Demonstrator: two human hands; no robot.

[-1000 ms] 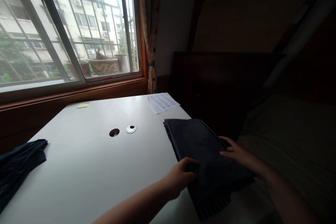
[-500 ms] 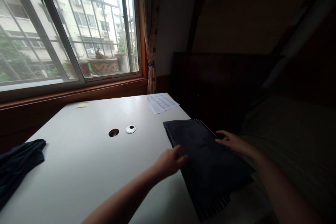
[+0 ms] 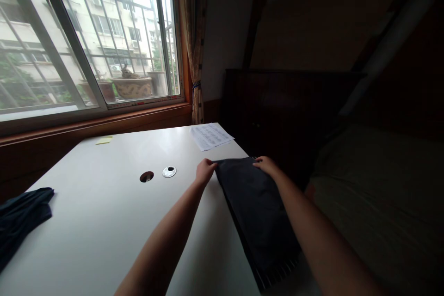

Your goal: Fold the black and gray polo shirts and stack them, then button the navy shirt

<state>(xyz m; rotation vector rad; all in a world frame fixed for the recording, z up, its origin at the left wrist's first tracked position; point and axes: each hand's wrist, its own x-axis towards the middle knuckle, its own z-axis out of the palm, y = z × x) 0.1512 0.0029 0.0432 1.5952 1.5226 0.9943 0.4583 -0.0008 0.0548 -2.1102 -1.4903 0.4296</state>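
A dark navy folded garment [image 3: 255, 208] with white stripes along its lower edge lies at the right edge of the white table [image 3: 104, 222], partly over the side. Its exact kind does not show. My left hand [image 3: 205, 170] is closed in a pinch on the garment's far left corner. At the far right corner, my right hand [image 3: 266, 165] has its fingers closed on the cloth beside a striped bit of edge. Both forearms reach forward, and the right one covers part of the garment's right side.
Another dark cloth [image 3: 26, 215] lies at the table's left edge. Printed sheets [image 3: 211, 136] and yellow sticky notes [image 3: 104, 140] sit along the far side. A cable hole [image 3: 146, 176] and a round cover [image 3: 169, 172] are mid-table. A window [image 3: 114, 32] stands behind.
My left hand has moved forward to the garment's far left corner and closed on it. My right hand has moved forward and left onto the far right corner.
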